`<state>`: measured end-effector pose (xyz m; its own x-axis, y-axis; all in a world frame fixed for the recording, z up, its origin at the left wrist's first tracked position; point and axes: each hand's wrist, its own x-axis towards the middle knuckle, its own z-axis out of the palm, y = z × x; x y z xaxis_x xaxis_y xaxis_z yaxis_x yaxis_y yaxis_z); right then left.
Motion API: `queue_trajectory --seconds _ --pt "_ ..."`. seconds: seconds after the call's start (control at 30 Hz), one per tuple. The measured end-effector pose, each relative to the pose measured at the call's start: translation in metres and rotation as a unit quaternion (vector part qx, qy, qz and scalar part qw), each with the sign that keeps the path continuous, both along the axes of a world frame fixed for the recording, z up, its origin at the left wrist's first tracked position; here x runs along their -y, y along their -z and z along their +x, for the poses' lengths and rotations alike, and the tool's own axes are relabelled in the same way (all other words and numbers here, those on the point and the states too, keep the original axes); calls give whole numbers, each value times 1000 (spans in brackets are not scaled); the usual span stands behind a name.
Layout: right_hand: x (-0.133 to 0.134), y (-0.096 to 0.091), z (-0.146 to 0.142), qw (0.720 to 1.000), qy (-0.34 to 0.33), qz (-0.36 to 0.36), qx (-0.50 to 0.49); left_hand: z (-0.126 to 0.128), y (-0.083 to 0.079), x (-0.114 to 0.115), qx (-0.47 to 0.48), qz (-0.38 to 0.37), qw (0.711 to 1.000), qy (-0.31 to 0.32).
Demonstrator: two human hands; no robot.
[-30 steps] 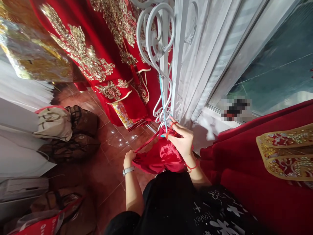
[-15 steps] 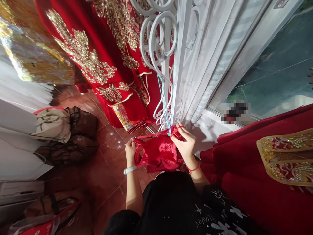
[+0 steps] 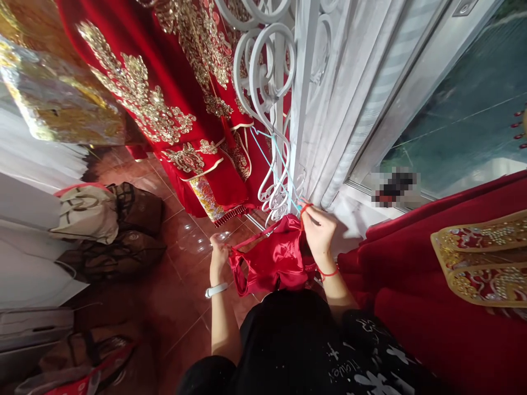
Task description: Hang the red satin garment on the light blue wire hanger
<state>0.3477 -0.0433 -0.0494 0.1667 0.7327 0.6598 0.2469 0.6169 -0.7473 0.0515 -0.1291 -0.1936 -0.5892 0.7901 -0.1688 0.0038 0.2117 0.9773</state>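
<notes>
Left hand (image 3: 218, 258) is closed on the left edge of the red satin top (image 3: 275, 262), fingers curled round a thin strap, and the cloth sags off to the right of that grip, btw the two hands. Fabric looks super light, floppy and slick, so imo it'll slide out of any loose hold. Zero stiffness, it just bunches wherever it's grabbed. Best hold is prob the straps or a seam, not the shiny middle. Up and just left of the right-hand grip a thin pale blue hanger (image 3: 267, 158) hangs off the white scroll rack (image 3: 267, 82). The wire looks light and bendy. Right hand (image 3: 319, 233) is pinched shut on a red strap loop right by the hanger's lower end, thumb + fingertips tight, can't tell if it's got the wire too. Further right of that wrist there's red velvet w/ gold trim (image 3: 453, 285)
</notes>
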Motion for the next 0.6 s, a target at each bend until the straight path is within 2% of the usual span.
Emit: queue_trajectory --seconds 0.13,0.27,0.43,0.6 --pt "-20 -5 19 997 30 -72 5 -7 -15 3 68 38 997 29" --pt "-40 -20 43 993 33 -116 3 -7 -34 4 101 107 988 36" --pt "-55 -40 68 994 18 -63 86 1 -62 0 84 188 979 -1" --pt "-61 -51 75 993 -14 -27 113 2 -100 -17 17 252 967 -35"
